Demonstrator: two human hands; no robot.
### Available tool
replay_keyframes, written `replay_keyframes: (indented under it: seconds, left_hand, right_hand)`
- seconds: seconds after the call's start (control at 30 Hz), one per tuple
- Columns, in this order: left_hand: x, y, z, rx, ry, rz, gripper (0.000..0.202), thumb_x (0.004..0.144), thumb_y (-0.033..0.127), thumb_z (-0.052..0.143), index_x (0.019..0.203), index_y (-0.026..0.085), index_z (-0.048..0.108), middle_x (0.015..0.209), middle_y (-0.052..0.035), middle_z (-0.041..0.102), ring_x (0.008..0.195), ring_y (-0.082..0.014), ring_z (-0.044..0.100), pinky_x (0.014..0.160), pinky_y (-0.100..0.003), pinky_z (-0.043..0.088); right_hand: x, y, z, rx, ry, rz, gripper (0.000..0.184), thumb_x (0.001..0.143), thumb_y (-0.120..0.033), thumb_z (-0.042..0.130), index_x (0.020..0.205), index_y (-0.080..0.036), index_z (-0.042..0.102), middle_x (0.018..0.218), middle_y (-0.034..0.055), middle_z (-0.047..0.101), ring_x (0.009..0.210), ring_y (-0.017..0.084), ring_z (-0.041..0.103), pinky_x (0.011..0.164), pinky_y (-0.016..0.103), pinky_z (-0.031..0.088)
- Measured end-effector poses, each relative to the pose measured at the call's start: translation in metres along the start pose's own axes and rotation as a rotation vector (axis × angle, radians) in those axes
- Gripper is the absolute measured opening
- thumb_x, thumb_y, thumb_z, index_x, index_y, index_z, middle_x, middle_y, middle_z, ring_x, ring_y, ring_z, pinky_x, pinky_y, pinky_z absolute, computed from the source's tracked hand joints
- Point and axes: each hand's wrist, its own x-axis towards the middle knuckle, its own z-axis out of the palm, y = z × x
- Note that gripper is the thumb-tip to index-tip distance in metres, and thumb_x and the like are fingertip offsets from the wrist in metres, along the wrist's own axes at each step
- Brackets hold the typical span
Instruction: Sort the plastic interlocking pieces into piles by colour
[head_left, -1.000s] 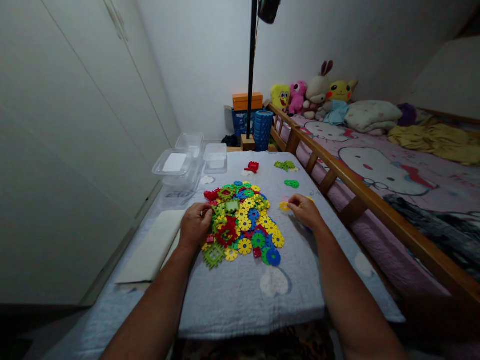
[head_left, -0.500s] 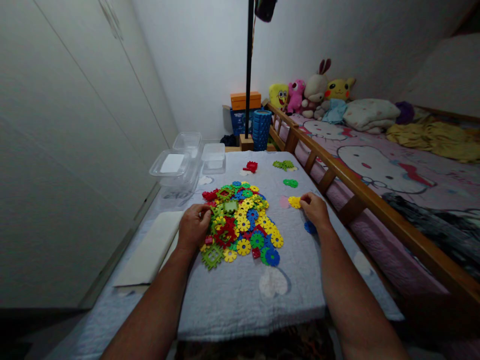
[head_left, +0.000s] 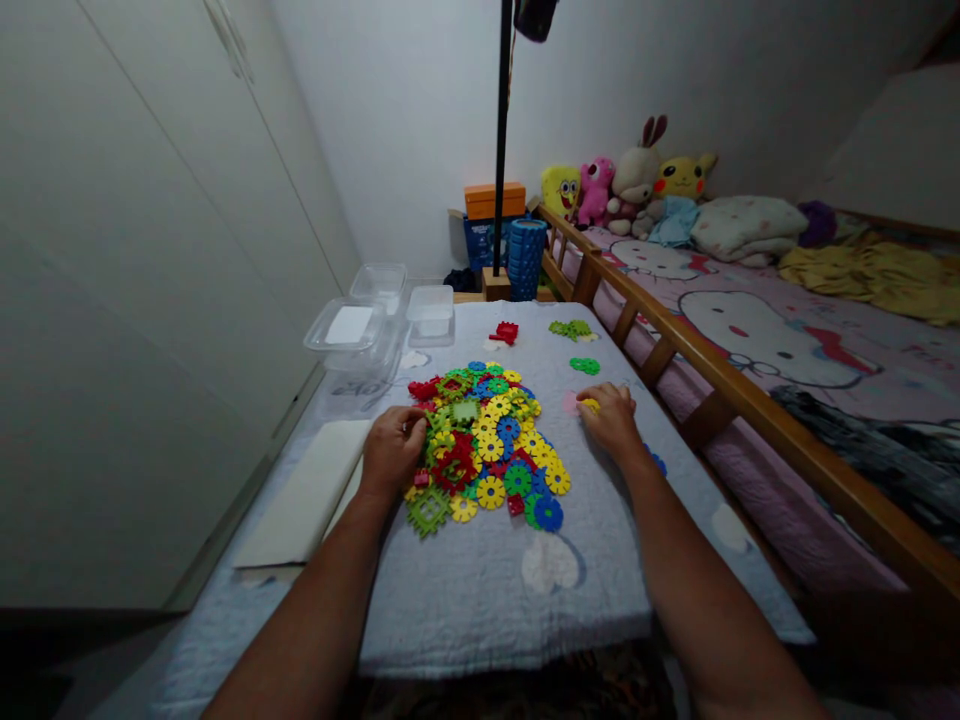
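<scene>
A heap of flat plastic gear pieces (head_left: 491,440) in yellow, green, red and blue lies mid-table on a pale quilted cloth (head_left: 480,590). My left hand (head_left: 391,448) rests at the heap's left edge, fingers curled onto the pieces. My right hand (head_left: 611,420) sits to the right of the heap, fingers closed over a yellow gear piece (head_left: 591,405) on the cloth. A blue piece (head_left: 658,463) peeks out beside my right wrist.
Small groups lie farther back: red pieces (head_left: 505,332), light green pieces (head_left: 570,328), a green piece (head_left: 584,366). Clear plastic tubs (head_left: 360,330) stand at the back left, a white sheet (head_left: 307,495) at left. A wooden bed rail (head_left: 720,385) runs along the right; a black pole (head_left: 501,150) stands behind.
My right hand slid a little left over the yellow piece, covering most of it. The left hand stayed at the heap's edge.
</scene>
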Motion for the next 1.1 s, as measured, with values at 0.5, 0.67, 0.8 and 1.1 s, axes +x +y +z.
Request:
replay_keyframes:
  seconds: [0.5, 0.67, 0.8, 1.1]
  left_hand:
    - [-0.001, 0.002, -0.001, -0.017, 0.0, 0.0, 0.021, 0.086, 0.035, 0.053, 0.087, 0.022, 0.069, 0.093, -0.0062, 0.072, 0.089, -0.0227, 0.066, 0.081, -0.035, 0.053]
    - [0.001, 0.001, -0.001, -0.001, 0.012, 0.019, 0.02, 0.086, 0.033, 0.053, 0.087, 0.022, 0.069, 0.094, -0.0068, 0.07, 0.093, -0.024, 0.065, 0.087, -0.037, 0.052]
    - [0.004, -0.005, -0.001, 0.036, 0.038, 0.036, 0.019, 0.086, 0.032, 0.054, 0.088, 0.022, 0.069, 0.098, -0.0075, 0.069, 0.101, -0.026, 0.064, 0.098, -0.042, 0.049]
    - [0.008, -0.017, 0.008, 0.066, -0.005, -0.009, 0.026, 0.084, 0.036, 0.055, 0.099, 0.018, 0.068, 0.11, -0.0126, 0.067, 0.112, -0.0311, 0.061, 0.104, -0.049, 0.046]
  right_hand:
    - [-0.008, -0.057, 0.023, 0.059, -0.152, -0.29, 0.027, 0.09, -0.022, 0.061, 0.113, -0.026, 0.074, 0.113, 0.0086, 0.07, 0.107, 0.028, 0.049, 0.095, 0.04, 0.032]
    - [-0.006, -0.054, 0.023, 0.068, -0.155, -0.295, 0.019, 0.091, -0.019, 0.059, 0.101, -0.024, 0.075, 0.102, 0.0077, 0.07, 0.103, 0.026, 0.05, 0.092, 0.039, 0.032]
    - [-0.007, -0.054, 0.023, 0.06, -0.151, -0.301, 0.02, 0.092, -0.018, 0.057, 0.101, -0.024, 0.075, 0.101, 0.0087, 0.069, 0.102, 0.026, 0.05, 0.092, 0.038, 0.033]
    - [-0.01, -0.055, 0.026, 0.107, -0.095, -0.337, 0.021, 0.089, -0.012, 0.057, 0.097, -0.021, 0.073, 0.095, 0.0087, 0.068, 0.097, 0.026, 0.051, 0.089, 0.037, 0.035]
